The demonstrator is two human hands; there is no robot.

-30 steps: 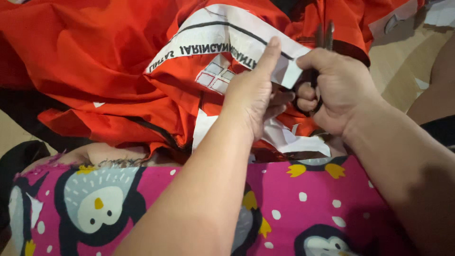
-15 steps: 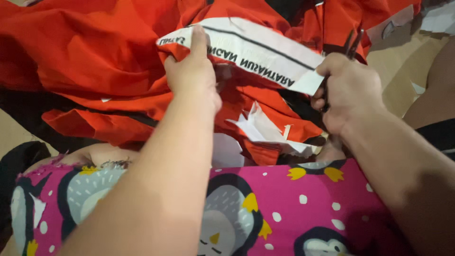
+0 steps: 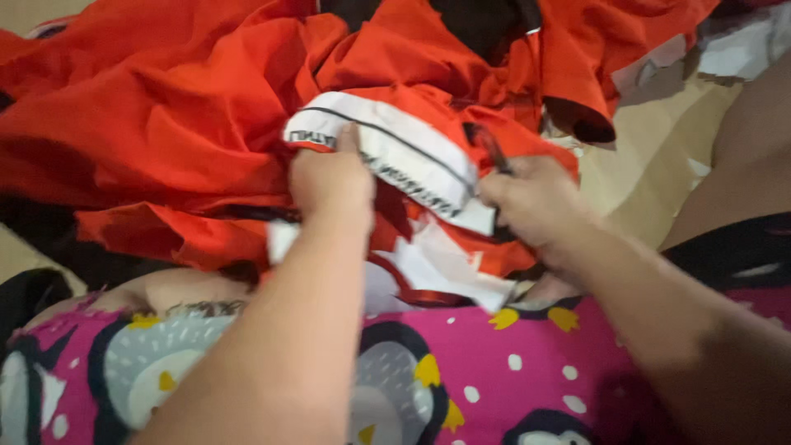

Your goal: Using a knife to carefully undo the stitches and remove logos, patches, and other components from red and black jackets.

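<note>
Your left hand (image 3: 331,183) grips the near-left end of a white fabric strip (image 3: 395,152); fingers curled and clamped on it, thumb on top. The strip is a long rectangle, white with a thin dark line along its far edge and dark print along its near edge, running from your left fingers slantwise to your right hand (image 3: 531,202). Your right fingers are closed together around the strip's right end and a dark slim tool (image 3: 493,152), likely scissors, which pokes up just beyond the knuckles; image blurred, so the tool's kind is uncertain.

The strip lies on a rumpled orange-red cloth (image 3: 156,124) that spreads beyond and to the left of both hands. Just under your right fingers, white cut scraps (image 3: 445,268) lie on the orange-red cloth. Nearer than both wrists: a pink fabric with penguin pattern (image 3: 494,379) across your lap. Beyond your right hand, a tan floor (image 3: 651,165).
</note>
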